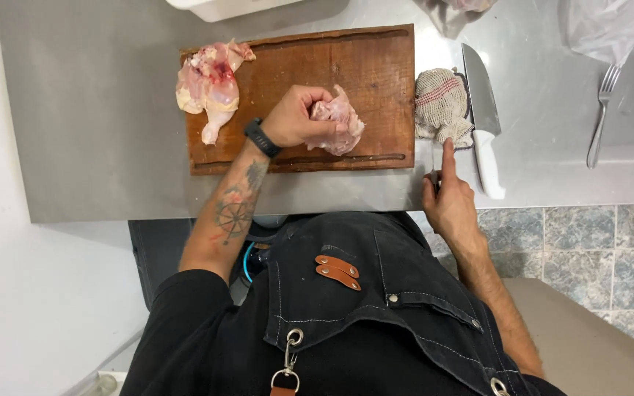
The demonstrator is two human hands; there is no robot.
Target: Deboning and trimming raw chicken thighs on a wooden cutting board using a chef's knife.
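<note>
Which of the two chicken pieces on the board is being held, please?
The boneless piece mid-board, gripped by the left hand; the leg piece at the board's left corner lies untouched.

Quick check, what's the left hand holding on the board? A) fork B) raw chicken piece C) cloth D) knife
B: the left hand is closed around a raw chicken piece on the wooden cutting board; the knife lies on the counter beside the cloth.
</note>
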